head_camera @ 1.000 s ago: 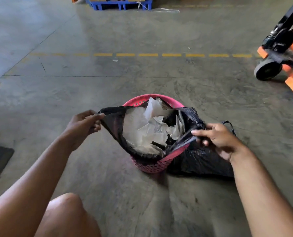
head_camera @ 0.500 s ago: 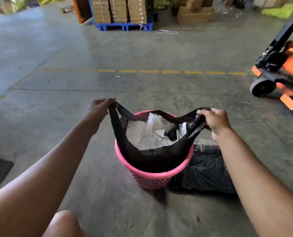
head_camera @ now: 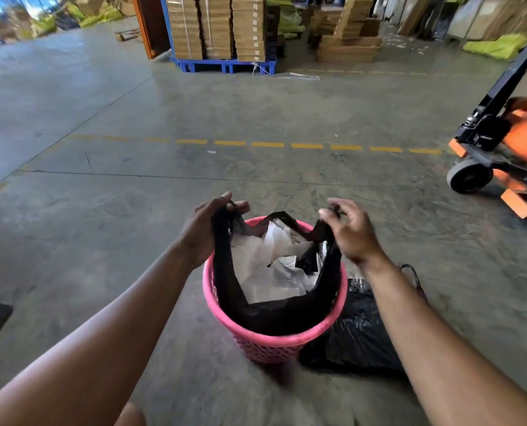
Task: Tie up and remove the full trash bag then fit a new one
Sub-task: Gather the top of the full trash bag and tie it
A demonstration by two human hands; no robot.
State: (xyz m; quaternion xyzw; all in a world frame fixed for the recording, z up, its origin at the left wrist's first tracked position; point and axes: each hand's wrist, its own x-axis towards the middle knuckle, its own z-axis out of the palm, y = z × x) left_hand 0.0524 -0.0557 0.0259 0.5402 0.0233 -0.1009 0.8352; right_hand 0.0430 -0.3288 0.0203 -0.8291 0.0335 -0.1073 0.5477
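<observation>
Hands first: left hand and right hand are apart, one on each side of the bin mouth, each pinched shut on a gathered corner of the thin black plastic trash bag. Both corners are lifted above the rim; the film between them sags in a deep curve.

Bag sits inside the round pink plastic lattice basket on the concrete floor, with crumpled white paper and plastic sheet scraps filling it to near the rim.

Handling judgement — load looks light and bulky, mostly paper, so lifting should take little effort. Film is soft, limp and probably slippery; it stretches where pinched, so the grip belongs on bunched corners, not on a single layer. Sharp paper folds could tear it.

Just beside the basket, on its right, lies a flat folded black plastic bag — likely the replacement. Orange pallet jack stands well apart at right.
</observation>
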